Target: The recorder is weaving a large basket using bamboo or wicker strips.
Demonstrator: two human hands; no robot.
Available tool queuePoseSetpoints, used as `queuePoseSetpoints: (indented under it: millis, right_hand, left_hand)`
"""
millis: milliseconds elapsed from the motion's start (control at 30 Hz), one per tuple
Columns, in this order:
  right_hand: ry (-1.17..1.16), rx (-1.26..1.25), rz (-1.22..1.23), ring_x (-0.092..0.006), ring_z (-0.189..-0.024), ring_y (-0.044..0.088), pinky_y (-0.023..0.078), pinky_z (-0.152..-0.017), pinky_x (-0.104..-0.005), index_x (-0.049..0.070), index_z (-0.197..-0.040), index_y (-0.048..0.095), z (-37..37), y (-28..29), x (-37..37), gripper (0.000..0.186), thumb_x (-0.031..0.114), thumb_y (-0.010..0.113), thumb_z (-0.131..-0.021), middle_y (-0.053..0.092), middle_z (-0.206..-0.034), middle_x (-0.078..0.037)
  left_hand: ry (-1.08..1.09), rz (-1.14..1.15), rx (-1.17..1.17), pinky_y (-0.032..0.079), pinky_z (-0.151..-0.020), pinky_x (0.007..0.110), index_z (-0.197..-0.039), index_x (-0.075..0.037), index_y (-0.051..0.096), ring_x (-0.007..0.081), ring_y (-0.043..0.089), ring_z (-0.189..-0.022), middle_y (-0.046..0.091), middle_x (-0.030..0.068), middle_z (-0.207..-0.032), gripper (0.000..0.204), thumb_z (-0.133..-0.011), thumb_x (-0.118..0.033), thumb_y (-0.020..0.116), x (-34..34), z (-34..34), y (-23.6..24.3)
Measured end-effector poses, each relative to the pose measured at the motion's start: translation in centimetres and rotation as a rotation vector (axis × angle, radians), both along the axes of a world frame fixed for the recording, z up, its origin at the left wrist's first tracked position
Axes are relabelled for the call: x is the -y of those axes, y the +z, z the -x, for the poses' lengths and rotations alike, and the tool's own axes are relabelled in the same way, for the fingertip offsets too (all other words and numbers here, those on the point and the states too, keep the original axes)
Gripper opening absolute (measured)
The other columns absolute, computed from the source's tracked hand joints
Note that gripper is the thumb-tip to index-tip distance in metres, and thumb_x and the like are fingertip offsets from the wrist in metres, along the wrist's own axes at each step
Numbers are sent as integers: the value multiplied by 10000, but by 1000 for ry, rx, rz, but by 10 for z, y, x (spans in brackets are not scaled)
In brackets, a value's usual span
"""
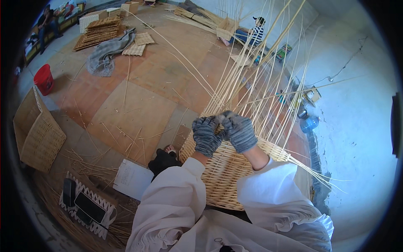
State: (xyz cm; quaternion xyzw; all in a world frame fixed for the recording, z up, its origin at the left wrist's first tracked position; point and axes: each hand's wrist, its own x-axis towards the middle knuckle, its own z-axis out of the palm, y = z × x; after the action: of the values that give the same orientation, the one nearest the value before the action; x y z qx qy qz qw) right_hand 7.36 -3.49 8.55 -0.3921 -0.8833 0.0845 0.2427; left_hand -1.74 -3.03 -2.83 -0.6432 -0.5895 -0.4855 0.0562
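A large wicker basket (224, 174) of pale woven rods stands against my lap. Long upright willow rods (252, 90) rise from its far side, and a bundle of rod ends (302, 164) sticks out past its right corner. My left hand (206, 135), in a grey knitted glove, is closed at the basket's rim. Right beside it my right hand (240, 131), gloved alike, is also closed, with its fingers close to the left ones. Both seem to grip rods at the rim, but the gloves cover most of what lies between the fingers.
To the left stand another woven basket (40, 134), a red bucket (43, 80) and a white crate (89, 206) with a phone on it. A stack of woven panels (98, 33) lies farther off. A person (257, 31) sits beyond the rods. A cracked white wall (357, 126) runs along the right.
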Motion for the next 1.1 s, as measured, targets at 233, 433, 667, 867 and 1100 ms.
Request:
queuePoseSetpoints:
  millis: [233, 433, 667, 867, 1100]
  right_hand:
    - [-23, -414, 425, -144, -618, 585, 509, -496, -230, -12, -905, 617, -20, -16, 33, 229, 211, 588, -864, 611, -797, -73]
    - [220, -1340, 747, -200, -680, 611, 514, -573, -261, 43, -796, 537, -156, -65, -29, 128, 148, 590, -847, 620, -779, -111]
    - [-603, -135, -261, -388, -1012, 521, 424, -882, -398, -14, -1212, 422, -70, -8, -210, 454, 161, 547, -812, 530, -1086, -240]
    - [70, -1439, 352, -157, -541, 564, 558, -573, -353, 26, -984, 498, -139, -67, -42, 129, 114, 504, -890, 550, -643, -65]
    - [-243, -1635, 731, -278, -724, 633, 572, -659, -410, 15, -978, 498, -195, -76, -29, 184, 141, 571, -866, 600, -816, -142]
  left_hand:
    - [-1174, 743, 868, 454, -840, 270, -1114, -11, 564, 129, 559, -908, 613, 49, -1027, 353, -847, -237, 611, -36, 63, 24]
    - [-939, 704, 575, 469, -773, 258, -1057, 26, 601, 131, 574, -859, 644, 74, -925, 348, -803, -201, 671, -39, 31, 44]
    - [-466, 657, 922, 458, -659, 261, -953, 45, 633, 120, 551, -695, 635, 74, -806, 281, -788, -179, 671, -31, -26, 48]
    - [-224, 512, 933, 438, -616, 276, -867, -7, 634, 142, 514, -639, 594, 43, -722, 185, -760, -151, 676, -26, -14, 28]
    - [-32, -41, 966, 451, -701, 264, -1055, 33, 568, 162, 557, -754, 596, 70, -861, 338, -759, -107, 657, 72, -40, 93]
